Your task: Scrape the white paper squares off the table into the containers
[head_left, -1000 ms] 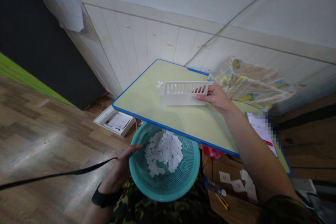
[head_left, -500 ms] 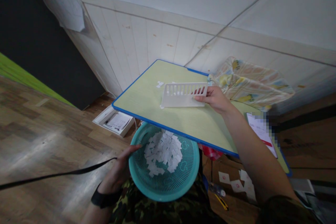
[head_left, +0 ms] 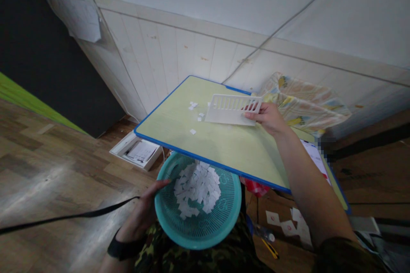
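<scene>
My right hand (head_left: 268, 117) grips the right end of a white slotted plastic panel (head_left: 231, 109), held low over a pale green table top with a blue rim (head_left: 211, 160). A few small white paper squares (head_left: 193, 131) lie loose on the table to the left of the panel. My left hand (head_left: 144, 211) holds the left rim of a teal mesh basket (head_left: 224, 222), which sits on my lap just under the table's near edge. A heap of white paper pieces (head_left: 197, 190) fills the basket's middle.
A white panelled wall (head_left: 166, 51) stands behind the table. A patterned cloth bundle (head_left: 304, 104) lies at the table's far right. On the wooden floor, a white tray with papers (head_left: 136, 151) lies left, and paper scraps (head_left: 290, 222) with a yellow cutter (head_left: 270, 247) right. A black strap (head_left: 64, 215) crosses the left.
My right hand has drawn the white panel back to the right and lifted it slightly. Several small paper squares now lie uncovered on the table. The basket stays under the edge.
</scene>
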Demonstrator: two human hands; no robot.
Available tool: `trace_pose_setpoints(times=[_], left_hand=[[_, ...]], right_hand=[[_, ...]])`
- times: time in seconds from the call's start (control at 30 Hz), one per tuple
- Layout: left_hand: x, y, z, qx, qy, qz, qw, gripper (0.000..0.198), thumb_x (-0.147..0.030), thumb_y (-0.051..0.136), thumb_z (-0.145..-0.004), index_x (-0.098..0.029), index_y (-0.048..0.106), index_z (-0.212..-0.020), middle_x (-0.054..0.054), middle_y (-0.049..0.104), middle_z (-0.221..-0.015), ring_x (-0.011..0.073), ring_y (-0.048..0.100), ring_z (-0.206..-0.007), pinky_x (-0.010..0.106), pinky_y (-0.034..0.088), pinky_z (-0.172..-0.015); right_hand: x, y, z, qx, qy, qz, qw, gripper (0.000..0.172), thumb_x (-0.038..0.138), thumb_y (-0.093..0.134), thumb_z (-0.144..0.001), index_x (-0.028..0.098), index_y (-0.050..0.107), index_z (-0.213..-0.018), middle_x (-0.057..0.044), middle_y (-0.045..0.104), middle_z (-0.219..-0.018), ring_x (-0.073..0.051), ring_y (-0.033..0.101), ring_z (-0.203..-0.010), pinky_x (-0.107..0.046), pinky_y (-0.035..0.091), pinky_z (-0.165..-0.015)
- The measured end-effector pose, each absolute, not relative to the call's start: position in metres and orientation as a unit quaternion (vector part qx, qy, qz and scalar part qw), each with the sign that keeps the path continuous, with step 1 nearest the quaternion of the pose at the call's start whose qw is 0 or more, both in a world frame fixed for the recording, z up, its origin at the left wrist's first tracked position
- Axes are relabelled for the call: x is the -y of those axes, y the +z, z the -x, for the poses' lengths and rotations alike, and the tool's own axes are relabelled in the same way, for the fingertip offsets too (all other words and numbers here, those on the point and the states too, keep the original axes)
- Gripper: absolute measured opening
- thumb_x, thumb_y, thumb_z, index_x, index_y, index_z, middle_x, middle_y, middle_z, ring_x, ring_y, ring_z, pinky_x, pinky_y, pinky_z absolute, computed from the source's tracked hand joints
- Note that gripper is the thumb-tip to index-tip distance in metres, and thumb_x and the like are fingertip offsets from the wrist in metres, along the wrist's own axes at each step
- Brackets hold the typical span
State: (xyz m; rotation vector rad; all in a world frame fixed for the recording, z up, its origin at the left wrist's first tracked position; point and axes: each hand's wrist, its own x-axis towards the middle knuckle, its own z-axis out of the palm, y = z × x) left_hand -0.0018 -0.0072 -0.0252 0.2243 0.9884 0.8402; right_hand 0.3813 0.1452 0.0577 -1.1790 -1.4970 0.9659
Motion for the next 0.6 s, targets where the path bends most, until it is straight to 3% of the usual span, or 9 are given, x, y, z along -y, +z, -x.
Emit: trace_pose_setpoints(times=[0.2, 0.3, 0.43, 0.6], left_hand=[[0.008, -0.026, 0.002, -0.474, 0.375, -0.106, 0.79, 0.014, -0.016, 0.067, -0.081, -0.014, 0.076, -0.07, 0.005, 0.077, -0.061, 0.0175, 0.067, -0.049, 0.026, 0.055, -0.052], [0.008, -0.023, 0.001, -0.479, 0.363, -0.113, 0.791, 0.013, -0.015, 0.068, -0.08, -0.013, 0.075, -0.07, 0.006, 0.078, -0.062, 0.018, 0.068, -0.049, 0.026, 0.054, -0.05], [0.01, -0.02, -0.003, -0.468, 0.337, -0.124, 0.807, 0.011, -0.016, 0.067, -0.08, -0.011, 0.077, -0.082, 0.008, 0.079, -0.066, 0.0225, 0.072, -0.054, 0.031, 0.057, -0.056], [0.01, -0.021, -0.004, -0.466, 0.341, -0.135, 0.805, 0.025, -0.013, 0.066, -0.079, -0.006, 0.074, -0.101, 0.012, 0.082, -0.078, 0.0284, 0.076, -0.068, 0.034, 0.058, -0.06]], right_hand=[[-0.156, 0.046, -0.406, 0.602, 0.46, 0.486, 0.436, 0.038, 0.034, 0.09, -0.053, 0.017, 0.078, -0.086, -0.008, 0.076, -0.093, -0.023, 0.069, -0.084, -0.037, 0.053, -0.083], [-0.162, 0.034, -0.398, 0.583, 0.462, 0.49, 0.454, 0.044, 0.039, 0.089, -0.052, 0.017, 0.077, -0.088, -0.009, 0.076, -0.096, -0.023, 0.07, -0.087, -0.039, 0.053, -0.085], [-0.166, 0.025, -0.388, 0.569, 0.436, 0.491, 0.495, 0.047, 0.042, 0.09, -0.05, 0.019, 0.077, -0.088, -0.009, 0.077, -0.096, -0.023, 0.07, -0.089, -0.039, 0.052, -0.089], [-0.164, 0.028, -0.391, 0.574, 0.423, 0.497, 0.495, 0.044, 0.041, 0.09, -0.051, 0.019, 0.077, -0.087, -0.009, 0.077, -0.095, -0.023, 0.071, -0.088, -0.038, 0.053, -0.086]])
